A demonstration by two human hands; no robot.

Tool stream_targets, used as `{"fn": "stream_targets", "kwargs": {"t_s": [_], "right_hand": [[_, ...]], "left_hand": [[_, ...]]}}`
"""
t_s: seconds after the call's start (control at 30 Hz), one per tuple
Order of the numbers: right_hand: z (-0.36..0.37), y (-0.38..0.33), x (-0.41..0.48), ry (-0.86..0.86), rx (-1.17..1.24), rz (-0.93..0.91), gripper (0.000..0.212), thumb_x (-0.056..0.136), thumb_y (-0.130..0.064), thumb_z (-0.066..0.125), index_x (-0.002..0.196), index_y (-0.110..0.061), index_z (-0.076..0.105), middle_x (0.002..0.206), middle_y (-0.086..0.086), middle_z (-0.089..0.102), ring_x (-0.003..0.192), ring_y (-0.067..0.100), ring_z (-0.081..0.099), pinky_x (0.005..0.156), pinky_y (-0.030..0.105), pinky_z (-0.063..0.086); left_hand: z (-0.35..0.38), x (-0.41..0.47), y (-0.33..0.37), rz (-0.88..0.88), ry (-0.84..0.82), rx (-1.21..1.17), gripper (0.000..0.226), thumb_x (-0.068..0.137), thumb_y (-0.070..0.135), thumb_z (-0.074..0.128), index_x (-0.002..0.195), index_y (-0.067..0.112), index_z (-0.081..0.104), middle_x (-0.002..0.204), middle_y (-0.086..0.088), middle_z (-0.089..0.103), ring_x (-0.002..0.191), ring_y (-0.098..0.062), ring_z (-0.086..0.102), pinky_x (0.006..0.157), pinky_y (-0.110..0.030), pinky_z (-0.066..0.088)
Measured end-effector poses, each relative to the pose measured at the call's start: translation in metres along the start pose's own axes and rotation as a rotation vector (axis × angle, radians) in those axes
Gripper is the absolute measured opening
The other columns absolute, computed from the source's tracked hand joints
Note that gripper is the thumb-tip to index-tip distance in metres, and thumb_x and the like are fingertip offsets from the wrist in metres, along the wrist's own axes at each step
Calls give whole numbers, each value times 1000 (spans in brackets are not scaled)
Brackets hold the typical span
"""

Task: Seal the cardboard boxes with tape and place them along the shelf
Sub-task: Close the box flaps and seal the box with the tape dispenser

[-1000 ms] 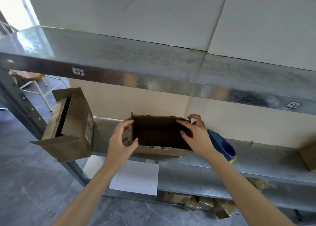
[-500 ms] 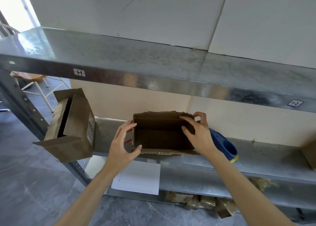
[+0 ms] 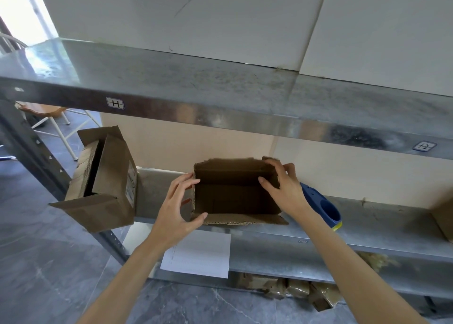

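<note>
At the shelf [image 3: 380, 223], left hand [image 3: 175, 215] at 9 o'clock and right hand [image 3: 285, 191] at 3 o'clock grip the newly upturned, still untaped box [image 3: 232, 198]

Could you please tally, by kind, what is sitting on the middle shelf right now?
Cardboard boxes: 3 (open box in the middle, left box, right-edge box cut off by the frame)
Blue tape dispenser: 1
Total: 4
</note>
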State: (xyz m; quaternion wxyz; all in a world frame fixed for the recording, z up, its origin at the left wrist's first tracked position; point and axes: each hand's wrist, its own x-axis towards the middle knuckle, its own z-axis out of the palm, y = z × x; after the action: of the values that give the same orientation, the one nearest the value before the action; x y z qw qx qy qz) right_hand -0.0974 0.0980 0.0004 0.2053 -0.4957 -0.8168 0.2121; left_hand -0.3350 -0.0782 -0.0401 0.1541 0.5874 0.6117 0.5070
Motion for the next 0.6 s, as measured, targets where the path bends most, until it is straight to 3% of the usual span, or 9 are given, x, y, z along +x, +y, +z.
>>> {"fn": "stream_targets", "kwargs": {"t_s": [0.1, 0.23, 0.3, 0.47, 0.6], "right_hand": [[-1, -3, -1, -24, 20, -1, 50, 96, -44, 54, 140, -40, 32, 139, 7, 33, 110, 30, 58, 83, 33, 54], [2, -8, -6, -18, -15, -97, 40, 97, -38, 54, 134, -33, 38, 139, 4, 38, 113, 26, 56, 87, 37, 56], [3, -9, -8, 3, 39, -118, 38, 97, -35, 55, 133, -33, 39, 136, 1, 43, 112, 21, 55, 90, 36, 55], [4, -6, -13, 32, 122, -149, 33, 96, -26, 59, 115, -41, 37, 114, -9, 50, 85, 3, 55, 68, 8, 41], [3, -3, -15, 29, 112, -178, 23, 95, -23, 60, 112, -32, 46, 115, -4, 53, 92, 11, 60, 74, 17, 48]], "left_hand": [[0, -2, 0, -6, -10, 21, 75, 71, 32, 81, 136, 30, 42, 151, 13, 32, 137, -12, 38, 106, -29, 45], [1, -1, 0, 0, 4, 42, 79, 71, 32, 81, 138, 26, 40, 151, 18, 30, 136, -1, 34, 104, -6, 34], [3, -1, 0, -6, 6, 46, 80, 71, 30, 81, 139, 25, 40, 152, 14, 30, 136, 2, 33, 102, -2, 31], [3, -1, -3, -1, 17, 50, 81, 72, 30, 81, 141, 25, 39, 153, 7, 32, 136, 0, 34, 102, -2, 31], [3, -1, -4, 5, 16, 54, 83, 72, 30, 82, 142, 24, 39, 153, 14, 30, 137, 3, 32, 102, -1, 30]]}}
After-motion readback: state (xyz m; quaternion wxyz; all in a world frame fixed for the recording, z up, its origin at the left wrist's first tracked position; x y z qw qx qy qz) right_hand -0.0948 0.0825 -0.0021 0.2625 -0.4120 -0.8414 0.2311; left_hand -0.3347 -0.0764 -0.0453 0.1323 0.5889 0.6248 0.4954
